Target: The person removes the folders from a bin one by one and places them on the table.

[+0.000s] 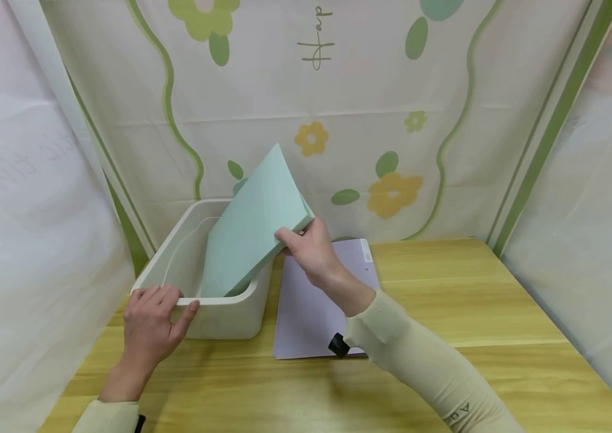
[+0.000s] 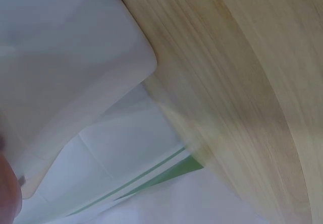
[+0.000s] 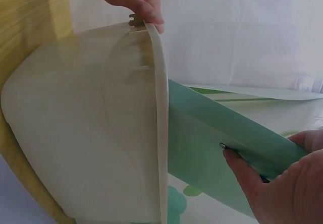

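My right hand (image 1: 313, 252) grips a mint-green file folder (image 1: 257, 222) by the edge of its thick spine, thumb on the near face. The folder is tilted, its lower end inside a white plastic bin (image 1: 230, 319) and its upper corner raised well above the rim. In the right wrist view, the folder (image 3: 202, 133) slants out past the bin's rim, with the fingers on its spine side. My left hand (image 1: 151, 322) holds the bin's near left rim, fingers over the edge and thumb along the front. The left wrist view mostly shows the bin's outer wall (image 2: 75, 57).
To the right of the bin, a lilac folder (image 1: 306, 307) with a white label lies flat on the wooden table (image 1: 446, 300), partly beneath my right forearm. A floral-printed white curtain (image 1: 360, 90) stands behind the table, with white sheets on both sides.
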Available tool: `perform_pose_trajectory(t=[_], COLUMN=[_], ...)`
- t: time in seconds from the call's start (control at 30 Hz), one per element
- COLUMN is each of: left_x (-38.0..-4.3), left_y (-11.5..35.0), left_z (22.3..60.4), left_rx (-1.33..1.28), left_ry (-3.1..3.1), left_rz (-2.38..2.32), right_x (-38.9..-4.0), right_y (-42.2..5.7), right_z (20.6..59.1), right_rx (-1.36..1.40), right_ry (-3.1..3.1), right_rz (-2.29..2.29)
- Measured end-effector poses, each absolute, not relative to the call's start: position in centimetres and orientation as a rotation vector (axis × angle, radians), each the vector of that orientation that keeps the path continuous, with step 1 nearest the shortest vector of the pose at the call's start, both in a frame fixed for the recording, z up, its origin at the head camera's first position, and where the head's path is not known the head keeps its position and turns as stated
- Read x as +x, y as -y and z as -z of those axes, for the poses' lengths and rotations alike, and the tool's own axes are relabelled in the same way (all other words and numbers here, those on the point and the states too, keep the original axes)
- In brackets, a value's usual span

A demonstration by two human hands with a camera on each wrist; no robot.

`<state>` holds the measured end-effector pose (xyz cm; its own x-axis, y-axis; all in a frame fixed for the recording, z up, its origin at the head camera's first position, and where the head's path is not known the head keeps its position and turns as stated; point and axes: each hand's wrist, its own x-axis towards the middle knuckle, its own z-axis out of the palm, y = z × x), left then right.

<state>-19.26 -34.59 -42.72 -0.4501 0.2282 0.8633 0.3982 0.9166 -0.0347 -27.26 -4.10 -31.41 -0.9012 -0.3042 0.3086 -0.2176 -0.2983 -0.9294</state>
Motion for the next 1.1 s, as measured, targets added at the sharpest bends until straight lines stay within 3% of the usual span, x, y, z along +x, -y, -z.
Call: perform_pose_trajectory(t=[1.1], left_x=[-19.4], left_y=[34.8], left_z=[42.8], left_rx=[-0.446], left_ry=[2.055], left_rz=[0.215], right_x=[-28.3], right_y=[0.8], right_z=[30.3], right_rx=[-0.640], right_ry=[-1.785], right_rz=[2.571])
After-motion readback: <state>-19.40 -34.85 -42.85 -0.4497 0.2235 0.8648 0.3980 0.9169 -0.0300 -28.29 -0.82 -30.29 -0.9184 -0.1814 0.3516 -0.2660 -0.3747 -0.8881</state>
